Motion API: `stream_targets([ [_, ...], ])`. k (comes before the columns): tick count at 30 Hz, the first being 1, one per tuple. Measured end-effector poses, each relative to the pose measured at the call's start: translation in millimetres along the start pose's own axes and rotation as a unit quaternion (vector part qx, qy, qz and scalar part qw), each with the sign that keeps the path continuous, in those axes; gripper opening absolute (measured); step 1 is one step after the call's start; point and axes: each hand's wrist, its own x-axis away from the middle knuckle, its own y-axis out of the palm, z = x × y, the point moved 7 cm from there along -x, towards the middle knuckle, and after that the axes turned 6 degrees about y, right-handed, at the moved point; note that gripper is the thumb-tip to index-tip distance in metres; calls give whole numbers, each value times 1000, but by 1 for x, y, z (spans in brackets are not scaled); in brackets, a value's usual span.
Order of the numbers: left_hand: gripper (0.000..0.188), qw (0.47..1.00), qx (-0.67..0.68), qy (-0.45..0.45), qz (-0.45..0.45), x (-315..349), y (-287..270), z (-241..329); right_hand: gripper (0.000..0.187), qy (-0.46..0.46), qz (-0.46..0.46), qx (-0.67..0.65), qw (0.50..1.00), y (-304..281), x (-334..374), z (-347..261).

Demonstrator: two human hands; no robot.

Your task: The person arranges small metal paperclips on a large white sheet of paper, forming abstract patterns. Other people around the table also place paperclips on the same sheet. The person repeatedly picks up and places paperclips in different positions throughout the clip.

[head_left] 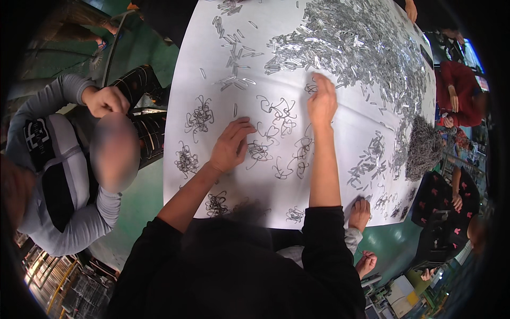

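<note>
— White sheeting covers the table (pixel 372 122), is that right?

— Yes, a pale cloth or paper, and it is strewn with metal parts. A big heap of shiny silver clips (pixel 350 42) fills the far right of it, with a thinner scatter of the same clips (pixel 234 48) on the far left.

— Where are the person's hands?

— Both reach out from black sleeves at the near edge. The left hand (pixel 231 144) lies palm down near the middle of the table, fingers pressed loosely together and curled, their tips resting on a small tangle of bent wire pieces (pixel 259 151). Whether it pinches one I cannot tell.

— And the other?

— The right hand (pixel 322 101) stretches farther, to the near edge of the big heap. Its fingers are bunched, tips down on the sheet beside a wire piece (pixel 311 87); whether they grip it is hidden.

— What lies around them?

— Little clusters of dark wire: one bundle (pixel 199 118) left of the left hand, another (pixel 186 159) nearer, loose loops (pixel 281 111) between the two hands. A dense grey mound of wire (pixel 423 149) sits at the right edge.

— Anyone else there?

— A person in a grey and black top (pixel 58 175) sits on the left, a fist raised. Another in red (pixel 459 93) sits at the far right.
</note>
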Motion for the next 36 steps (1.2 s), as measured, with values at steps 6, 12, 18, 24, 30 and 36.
stream_targets([
  [6, 36, 1000, -10, 17, 4, -1, 0, 3, 37, 59, -17, 6, 998, -14, 19, 35],
  [12, 36, 1000, 10, -9, 1, -1, 2, 1, 19, 128, -109, -58, 984, -7, -4, 60],
  [18, 35, 1000, -1, 1, -3, -5, 0, 4, 9, 72, -248, 55, 964, 24, -21, 40],
  [24, 39, 1000, -30, 9, 2, 1, 3, -1, 12, 142, -244, -36, 959, -12, -5, 59],
  [30, 36, 997, -9, -68, -39, 13, 12, -14, 10, 162, -286, -18, 944, -1, 4, 55],
  [36, 39, 996, -88, -1, -15, 19, 14, -19, 17, 70, -279, -46, 957, 3, 5, 18],
])
